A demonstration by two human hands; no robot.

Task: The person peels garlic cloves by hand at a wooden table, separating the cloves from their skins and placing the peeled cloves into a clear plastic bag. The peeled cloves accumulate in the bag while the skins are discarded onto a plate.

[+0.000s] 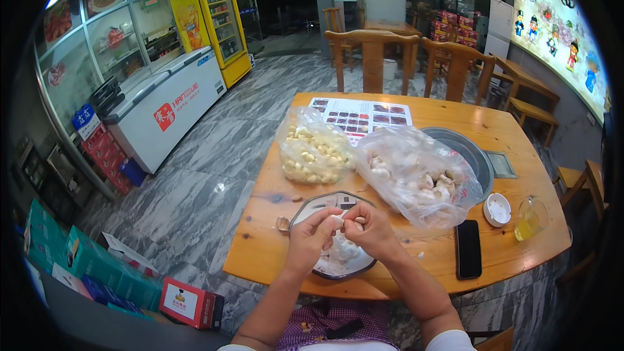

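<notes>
Above a white plate with a dark rim (336, 269), my left hand (314, 234) pinches a garlic clove (336, 222) between thumb and fingertips. My right hand (368, 231) meets it there, its fingertips at the same clove and more garlic (360, 222) tucked in its curled fingers. Papery garlic skins (343, 252) lie on the plate below. Beyond the plate, a clear plastic bag of peeled garlic cloves (314, 153) stands at the left. To its right slumps a larger plastic bag of unpeeled garlic bulbs (421, 178).
Behind the bags are a printed menu sheet (390, 112) and a grey round basin (480, 156). Along the right lie a black smartphone (468, 249), a small white bowl (497, 209) and a glass mug of yellow liquid (530, 220). Wooden chairs (373, 61) face the table's far edge.
</notes>
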